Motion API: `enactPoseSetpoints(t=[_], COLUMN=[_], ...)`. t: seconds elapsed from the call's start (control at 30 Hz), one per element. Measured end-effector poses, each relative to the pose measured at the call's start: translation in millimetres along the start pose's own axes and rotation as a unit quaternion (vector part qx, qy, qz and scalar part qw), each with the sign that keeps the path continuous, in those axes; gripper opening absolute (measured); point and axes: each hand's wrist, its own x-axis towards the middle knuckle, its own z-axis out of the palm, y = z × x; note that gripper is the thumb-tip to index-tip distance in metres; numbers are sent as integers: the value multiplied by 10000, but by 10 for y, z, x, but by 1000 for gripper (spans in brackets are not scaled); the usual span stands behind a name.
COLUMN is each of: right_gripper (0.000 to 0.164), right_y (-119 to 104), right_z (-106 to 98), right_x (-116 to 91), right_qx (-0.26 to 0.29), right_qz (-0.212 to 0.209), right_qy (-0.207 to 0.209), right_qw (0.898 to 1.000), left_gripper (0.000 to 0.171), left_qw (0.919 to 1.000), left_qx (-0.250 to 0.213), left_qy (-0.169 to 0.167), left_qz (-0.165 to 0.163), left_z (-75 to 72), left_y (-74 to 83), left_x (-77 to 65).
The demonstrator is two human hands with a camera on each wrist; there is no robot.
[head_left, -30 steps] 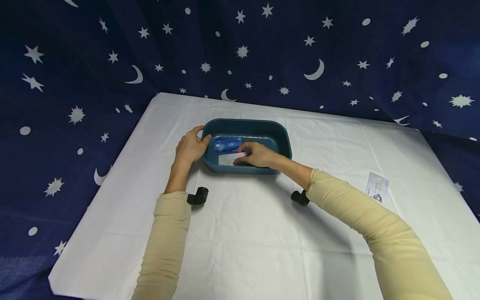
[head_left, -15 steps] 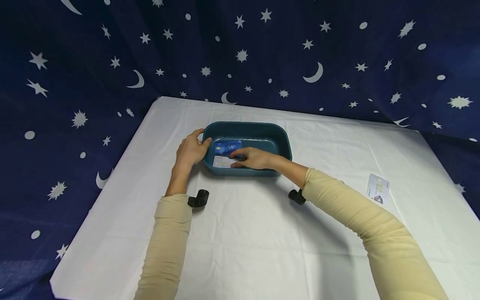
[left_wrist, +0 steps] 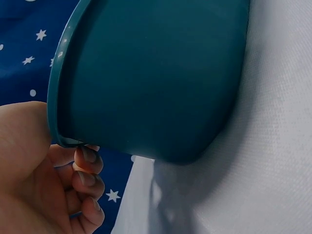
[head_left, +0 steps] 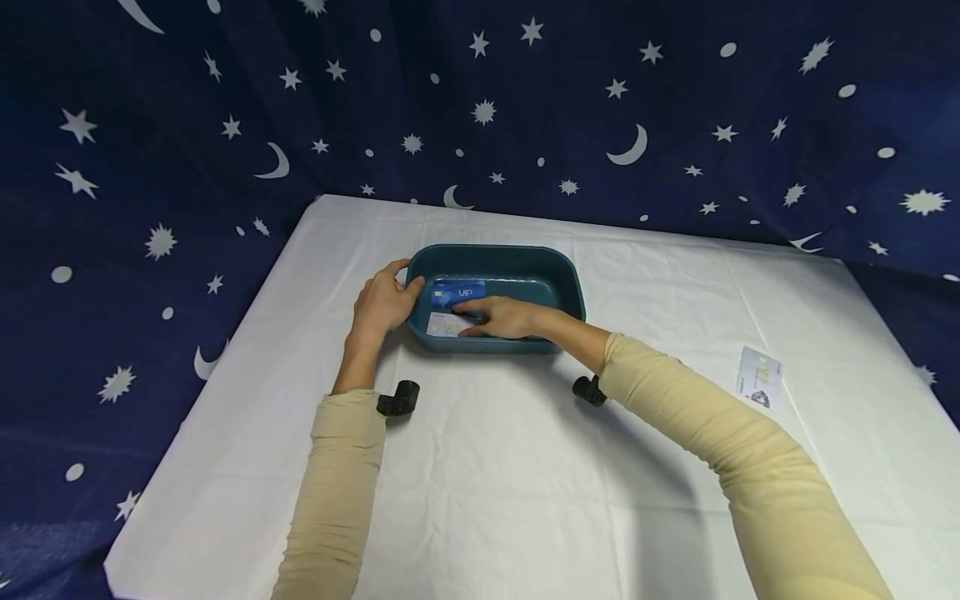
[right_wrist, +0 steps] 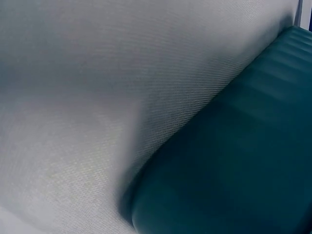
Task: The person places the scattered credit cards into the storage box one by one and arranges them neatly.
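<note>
A dark teal rectangular plastic bin (head_left: 491,345) stands on the white-covered table. My left hand (head_left: 381,302) grips its left end, thumb over the rim and the other fingers curled outside it, as the left wrist view (left_wrist: 73,180) also shows. Inside the bin, a blue VIP card (head_left: 457,292) lies behind a white VIP card (head_left: 442,323). Over the white card reaches my right hand (head_left: 513,318), its index finger stretched out toward the blue card and its thumb at the white card's near side. The hand covers the right part of the white card.
Another white VIP card (head_left: 759,377) lies on the table at the right. Black wrist-camera mounts (head_left: 399,398) jut from both sleeves. A dark blue curtain (head_left: 480,100) with stars and moons hangs behind the table.
The white card has shifted left inside the bin, beneath the right hand. My right hand's fingers have slid left and spread from the card's edge. My left hand stays on the rim.
</note>
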Motion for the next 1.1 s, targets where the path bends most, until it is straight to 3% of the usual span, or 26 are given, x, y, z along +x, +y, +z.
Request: enactPoseSetpoints(t=[0.33,0.7,1.1], right_gripper=[63,57,64], right_y=[53,243,585], right_z=[-113,-434,-750], right_x=[-180,-641,-1216], right_qx=[-41,-432,-945], right_qz=[97,-417,141], right_qy=[172,1290,1956], right_qw=[9998,9898,9760], left_gripper=[52,53,53], left_qw=[9999,9998,9999], left_qx=[127,171,88], left_qy=[8,-5,15], left_qz=[-51,-46,-57], left_z=[7,29,22], left_y=[51,40,31], left_x=[-5,-64,-72])
